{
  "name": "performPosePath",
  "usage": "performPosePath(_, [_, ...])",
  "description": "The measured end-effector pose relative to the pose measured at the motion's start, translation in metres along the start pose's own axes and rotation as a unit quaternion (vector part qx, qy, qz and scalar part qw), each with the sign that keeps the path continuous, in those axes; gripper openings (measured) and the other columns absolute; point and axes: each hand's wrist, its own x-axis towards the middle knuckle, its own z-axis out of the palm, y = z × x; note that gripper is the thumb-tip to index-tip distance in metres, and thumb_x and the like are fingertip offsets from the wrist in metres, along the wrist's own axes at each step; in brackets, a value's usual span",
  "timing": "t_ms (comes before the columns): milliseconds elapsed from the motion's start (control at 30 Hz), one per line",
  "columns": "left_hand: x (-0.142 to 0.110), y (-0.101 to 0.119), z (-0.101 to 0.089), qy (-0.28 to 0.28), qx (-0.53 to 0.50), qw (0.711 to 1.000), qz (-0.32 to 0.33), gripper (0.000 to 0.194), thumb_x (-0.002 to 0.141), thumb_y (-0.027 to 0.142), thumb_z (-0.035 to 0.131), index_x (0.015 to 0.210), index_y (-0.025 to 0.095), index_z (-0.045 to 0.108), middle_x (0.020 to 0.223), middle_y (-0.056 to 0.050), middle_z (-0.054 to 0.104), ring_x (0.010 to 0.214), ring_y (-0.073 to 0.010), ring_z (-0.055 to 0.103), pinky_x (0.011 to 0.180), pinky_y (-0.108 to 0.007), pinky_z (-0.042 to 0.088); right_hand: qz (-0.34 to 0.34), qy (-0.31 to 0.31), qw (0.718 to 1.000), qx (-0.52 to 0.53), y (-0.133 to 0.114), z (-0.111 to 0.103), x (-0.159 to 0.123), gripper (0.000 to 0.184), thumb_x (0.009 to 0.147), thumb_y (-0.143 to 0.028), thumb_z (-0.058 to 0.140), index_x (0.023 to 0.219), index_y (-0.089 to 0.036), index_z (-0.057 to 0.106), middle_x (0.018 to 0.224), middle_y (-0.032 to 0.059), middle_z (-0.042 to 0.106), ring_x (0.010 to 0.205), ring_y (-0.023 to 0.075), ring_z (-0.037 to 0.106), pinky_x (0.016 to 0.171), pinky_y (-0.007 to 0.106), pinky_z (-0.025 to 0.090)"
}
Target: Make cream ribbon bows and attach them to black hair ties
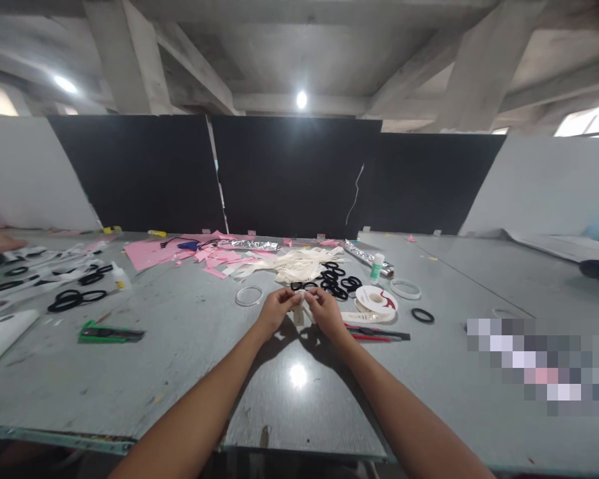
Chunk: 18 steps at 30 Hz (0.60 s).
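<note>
Smooth cloth ribbon (299,317), glossy tabletop (130,379)

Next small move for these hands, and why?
Probably draw the cream ribbon snug: the left hand and right hand both pinch it, close together, and part of it hangs below them. Whether it loops the black ring just beyond the hands, I can't tell, so check that first.

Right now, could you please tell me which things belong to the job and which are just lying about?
Seemingly in use: pale strip, pinched by left hand and right hand; ribbon spool; black rings.
Probably idle: green cutter; pink sheets; silvery foil.
</note>
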Motion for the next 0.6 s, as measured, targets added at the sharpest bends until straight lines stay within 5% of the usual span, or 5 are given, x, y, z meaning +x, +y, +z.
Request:
performPosePath(267, [-0.002,0.0,0.0,-0.039,-0.034,0.998,-0.046,0.04,0.072,0.052,0.065,0.078,0.013,0.059,0.066,0.0,0.057,0.056,-0.0099,0.05,0.056,-0.022,0.039,0.067,-0.077,0.987,0.127,0.001,0.001,0.001,0.033,0.071,-0.051,0.064,0.068,-0.02,0.053,0.054,-0.0048,0.048,0.042,0.0086,0.041,0.04,0.023,0.035])
performPosePath(433, [-0.002,-0.002,0.005,0.011,-0.027,1.0,-0.001,0.039,0.069,0.05,0.069,0.076,0.015,0.054,0.063,0.003,0.052,0.053,-0.0075,0.045,0.051,-0.02,0.036,0.03,-0.03,0.995,0.087,0.005,0.004,0.003,0.031,0.072,-0.047,0.064,0.063,-0.02,0.051,0.051,-0.0046,0.046,0.042,0.0086,0.04,0.04,0.023,0.034])
performPosePath(600, [-0.005,0.0,0.009,-0.008,-0.079,0.995,-0.066,0.043,0.069,0.052,0.067,0.09,0.016,0.056,0.071,0.001,0.059,0.054,-0.0096,0.053,0.051,-0.021,0.04,0.039,-0.015,0.991,0.124,0.003,0.003,0.001,0.026,0.072,-0.043,0.063,0.07,-0.021,0.05,0.051,-0.0059,0.048,0.04,0.0083,0.042,0.038,0.022,0.036])
